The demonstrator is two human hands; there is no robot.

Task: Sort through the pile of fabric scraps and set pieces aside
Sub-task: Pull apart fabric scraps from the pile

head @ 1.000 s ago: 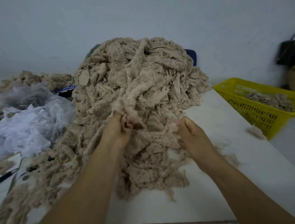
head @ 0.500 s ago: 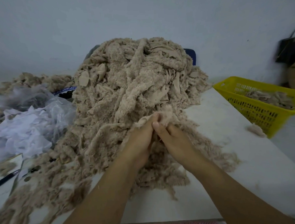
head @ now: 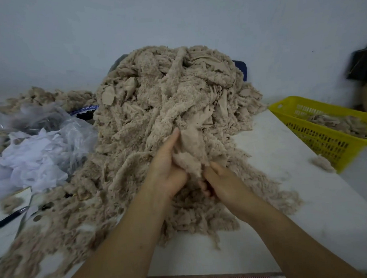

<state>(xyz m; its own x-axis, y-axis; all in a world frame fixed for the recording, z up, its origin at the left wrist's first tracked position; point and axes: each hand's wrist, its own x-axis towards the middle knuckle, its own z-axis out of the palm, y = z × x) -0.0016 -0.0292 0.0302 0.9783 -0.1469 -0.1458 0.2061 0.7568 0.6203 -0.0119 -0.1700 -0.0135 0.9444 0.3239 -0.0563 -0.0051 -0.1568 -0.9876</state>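
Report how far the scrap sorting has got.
Done: a small batch of scraps lies in the yellow basket on the right. In hand: the left hand and right hand hold one beige scrap between them at the front of the pile of fabric scraps. Left: nearly everything; that pile rises high on the table and spills toward its near edge, so the job looks barely started.

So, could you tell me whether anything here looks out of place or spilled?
One stray tuft lies on the table beside the basket, apart from the pile, as if it fell short. Scraps also trail to the table's near left edge.
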